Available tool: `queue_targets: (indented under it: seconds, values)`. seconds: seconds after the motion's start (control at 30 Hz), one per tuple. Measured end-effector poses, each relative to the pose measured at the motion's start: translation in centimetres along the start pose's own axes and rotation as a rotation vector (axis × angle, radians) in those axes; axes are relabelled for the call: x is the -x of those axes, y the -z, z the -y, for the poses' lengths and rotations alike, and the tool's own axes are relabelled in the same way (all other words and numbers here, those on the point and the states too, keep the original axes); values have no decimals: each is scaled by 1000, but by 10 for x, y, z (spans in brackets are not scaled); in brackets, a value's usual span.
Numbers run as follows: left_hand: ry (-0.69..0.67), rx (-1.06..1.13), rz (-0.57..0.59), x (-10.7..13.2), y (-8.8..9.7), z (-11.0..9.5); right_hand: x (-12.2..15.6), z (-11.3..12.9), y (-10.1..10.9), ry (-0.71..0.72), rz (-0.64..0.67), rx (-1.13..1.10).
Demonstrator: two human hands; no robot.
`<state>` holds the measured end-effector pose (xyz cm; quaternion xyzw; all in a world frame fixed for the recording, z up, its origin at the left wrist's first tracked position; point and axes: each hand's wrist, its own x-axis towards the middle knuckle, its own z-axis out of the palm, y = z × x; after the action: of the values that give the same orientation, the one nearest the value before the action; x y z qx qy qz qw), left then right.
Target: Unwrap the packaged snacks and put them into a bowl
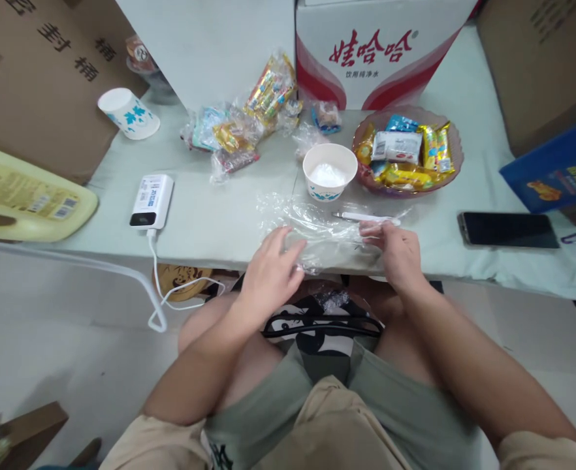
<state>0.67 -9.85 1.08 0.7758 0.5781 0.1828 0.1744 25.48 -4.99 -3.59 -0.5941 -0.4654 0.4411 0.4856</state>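
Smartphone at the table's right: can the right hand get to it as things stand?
Probably yes. The smartphone lies flat on bare tabletop to the right of the right hand, with nothing between them; that hand only rests on the clear plastic bag.

Paper cup (pixel 330 171) left of snack bowl (pixel 457 153).

My worktop (pixel 209 222) is a pale mint green. The plastic bag (pixel 327 238) on it is see-through, basically colourless. The paper cup (pixel 330 171) is white with little blue leaf prints, and the tipped-over cup (pixel 127 113) has the same pattern. The power bank (pixel 151 201) is white with a black end. The bowl (pixel 457 153) is smoky pink, and the snacks in it are mostly yellow, blue and white. The carton (pixel 371 52) is white with red lettering and red swooshes. My phone (pixel 508 230) is plain black.
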Motion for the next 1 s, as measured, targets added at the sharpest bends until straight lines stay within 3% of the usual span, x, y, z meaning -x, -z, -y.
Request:
queue_targets:
  seconds: [0.13,0.23,0.43,0.57,0.8,1.0]
  values:
    - [46,272,-160,-11,19,19,-3,1,8,-58,-20,-48]
    - [204,486,-194,-17,28,34,-3,0,13,-41,-13,-44]
    - [476,876,-320,-33,18,43,0,0,11,-22,28,-100]
    - [618,732,-360,-46,10,51,2,6,4,-40,26,-23]
    - [628,354,-324,-53,5,61,6,7,-6,-39,2,62]
    - [655,322,-293,-62,1,65,5,5,0,-99,-68,42]
